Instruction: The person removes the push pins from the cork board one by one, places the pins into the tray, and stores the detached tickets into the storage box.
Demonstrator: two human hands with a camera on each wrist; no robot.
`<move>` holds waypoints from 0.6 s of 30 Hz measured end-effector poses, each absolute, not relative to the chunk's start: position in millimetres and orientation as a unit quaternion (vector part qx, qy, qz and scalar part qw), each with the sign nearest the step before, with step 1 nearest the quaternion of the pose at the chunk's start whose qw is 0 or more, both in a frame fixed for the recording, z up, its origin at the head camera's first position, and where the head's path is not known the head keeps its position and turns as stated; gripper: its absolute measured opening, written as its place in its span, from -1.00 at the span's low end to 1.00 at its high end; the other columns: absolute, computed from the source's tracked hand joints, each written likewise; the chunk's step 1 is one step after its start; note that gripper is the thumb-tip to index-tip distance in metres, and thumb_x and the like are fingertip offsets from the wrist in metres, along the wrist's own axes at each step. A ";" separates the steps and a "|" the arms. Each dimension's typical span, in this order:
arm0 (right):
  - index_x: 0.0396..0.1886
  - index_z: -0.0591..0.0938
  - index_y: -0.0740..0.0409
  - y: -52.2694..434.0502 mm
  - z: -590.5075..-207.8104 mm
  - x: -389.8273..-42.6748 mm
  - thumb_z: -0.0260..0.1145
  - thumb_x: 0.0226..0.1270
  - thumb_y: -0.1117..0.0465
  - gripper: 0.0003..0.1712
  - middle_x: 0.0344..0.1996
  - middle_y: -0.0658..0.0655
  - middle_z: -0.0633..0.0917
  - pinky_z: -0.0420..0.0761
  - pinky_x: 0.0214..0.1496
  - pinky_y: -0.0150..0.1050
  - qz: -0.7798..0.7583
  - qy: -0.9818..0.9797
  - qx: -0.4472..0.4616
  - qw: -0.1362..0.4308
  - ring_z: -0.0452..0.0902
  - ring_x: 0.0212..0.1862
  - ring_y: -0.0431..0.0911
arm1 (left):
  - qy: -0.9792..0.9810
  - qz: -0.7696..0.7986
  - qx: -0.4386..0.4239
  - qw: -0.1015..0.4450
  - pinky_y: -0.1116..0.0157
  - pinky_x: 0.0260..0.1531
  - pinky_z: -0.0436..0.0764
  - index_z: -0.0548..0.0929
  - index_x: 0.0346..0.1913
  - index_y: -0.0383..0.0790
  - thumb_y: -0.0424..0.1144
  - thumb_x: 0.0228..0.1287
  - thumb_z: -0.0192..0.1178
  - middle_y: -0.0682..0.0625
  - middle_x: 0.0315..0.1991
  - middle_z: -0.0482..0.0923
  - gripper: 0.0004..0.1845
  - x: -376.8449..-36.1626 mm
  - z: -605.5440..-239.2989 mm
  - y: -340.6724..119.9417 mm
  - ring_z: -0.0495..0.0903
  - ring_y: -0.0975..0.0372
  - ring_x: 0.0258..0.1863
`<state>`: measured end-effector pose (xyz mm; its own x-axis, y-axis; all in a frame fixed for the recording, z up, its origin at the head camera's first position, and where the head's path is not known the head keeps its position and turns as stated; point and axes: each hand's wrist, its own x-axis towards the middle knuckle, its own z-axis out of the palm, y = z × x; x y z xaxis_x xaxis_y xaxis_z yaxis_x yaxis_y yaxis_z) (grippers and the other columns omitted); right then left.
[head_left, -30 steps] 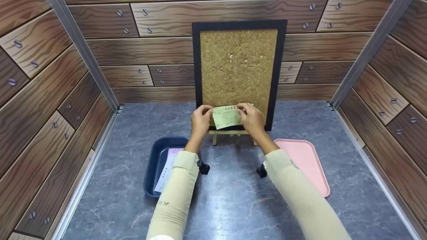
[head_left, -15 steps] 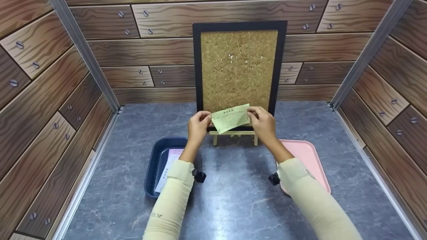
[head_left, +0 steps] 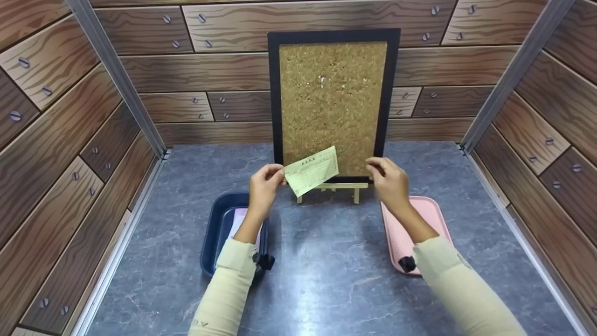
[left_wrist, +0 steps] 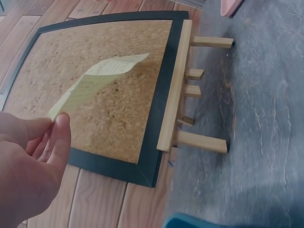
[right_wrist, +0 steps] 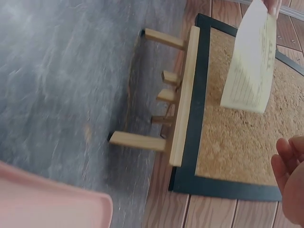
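Observation:
A pale green printed paper slip [head_left: 311, 171] is pinched at its left edge between the thumb and fingers of my left hand [head_left: 264, 189]. It hangs tilted in front of the lower part of a black-framed cork board [head_left: 333, 102], its right end free and bending a little, as the left wrist view also shows. My right hand [head_left: 390, 182] is apart from the slip, near the board's lower right corner, fingers loosely bent. In the right wrist view I see nothing between those fingers [right_wrist: 285, 154], though the thumb tip is hard to make out.
A small wooden easel [head_left: 343, 186] bears the board. On the left, a dark blue tray [head_left: 208, 233] holds pink and white papers [head_left: 239, 219], partly behind my left arm. A pink tray [head_left: 422, 207] lies under my right forearm. Wood-patterned walls enclose the grey tabletop [head_left: 322, 270].
My right hand has let go of the slip and moved right, away from it. The left hand has drawn the slip left and slightly down, and the slip now tilts more.

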<state>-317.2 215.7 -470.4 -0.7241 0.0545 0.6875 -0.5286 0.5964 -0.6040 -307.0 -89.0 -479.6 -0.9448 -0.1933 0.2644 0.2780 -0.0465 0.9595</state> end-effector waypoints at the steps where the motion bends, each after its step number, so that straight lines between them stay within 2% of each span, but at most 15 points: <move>1: -0.21 0.76 0.27 218.7 -470.6 -315.2 0.42 0.27 0.39 -0.89 -0.41 0.13 0.74 0.46 -0.41 -0.63 0.428 -0.824 0.144 0.342 0.53 -0.49 -0.32 | -0.667 -0.726 -0.031 0.162 0.42 -0.38 0.69 0.66 -0.14 -0.58 -0.51 0.32 0.23 -0.20 -0.33 0.68 -0.85 -304.0 -479.0 -91.1 0.61 0.29 -0.46; 4: -0.22 0.76 0.26 227.1 -471.5 -309.4 0.42 0.26 0.41 -0.89 -0.43 0.13 0.73 0.45 -0.42 -0.63 0.429 -0.823 0.144 0.344 0.50 -0.48 -0.39 | -0.659 -0.734 -0.030 0.162 0.44 -0.38 0.69 0.65 -0.12 -0.60 -0.50 0.32 0.24 -0.25 -0.31 0.67 -0.84 -295.1 -477.9 -98.5 0.62 0.28 -0.45; 7: -0.21 0.77 0.25 235.2 -472.3 -303.5 0.43 0.26 0.40 -0.89 -0.44 0.11 0.72 0.43 -0.41 -0.63 0.423 -0.823 0.145 0.349 0.48 -0.47 -0.44 | -0.657 -0.734 -0.030 0.167 0.37 -0.37 0.72 0.65 -0.13 -0.60 -0.50 0.32 0.24 -0.22 -0.33 0.67 -0.84 -287.5 -477.5 -105.9 0.62 0.29 -0.46; 12: -0.22 0.78 0.21 250.9 -476.2 -293.0 0.44 0.24 0.41 -0.87 -0.48 0.08 0.71 0.39 -0.40 -0.63 0.409 -0.825 0.144 0.363 0.45 -0.46 -0.43 | -0.658 -0.733 -0.026 0.171 0.35 -0.35 0.73 0.65 -0.14 -0.58 -0.50 0.32 0.23 -0.20 -0.34 0.68 -0.85 -274.8 -477.8 -117.6 0.64 0.27 -0.44; 18: -0.20 0.77 0.21 269.0 -483.9 -280.8 0.44 0.24 0.42 -0.85 -0.43 0.09 0.73 0.36 -0.39 -0.63 0.393 -0.835 0.128 0.364 0.42 -0.45 -0.45 | -0.665 -0.726 -0.003 0.177 0.34 -0.33 0.73 0.67 -0.12 -0.55 -0.48 0.33 0.24 -0.24 -0.29 0.69 -0.85 -256.0 -479.2 -134.8 0.66 0.28 -0.44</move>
<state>-280.8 269.0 -483.9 -0.7031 0.0729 0.7074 -0.4991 0.6580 -0.5639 -256.0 -134.8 -479.2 -0.9370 -0.2530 0.2409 0.2621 -0.0535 0.9636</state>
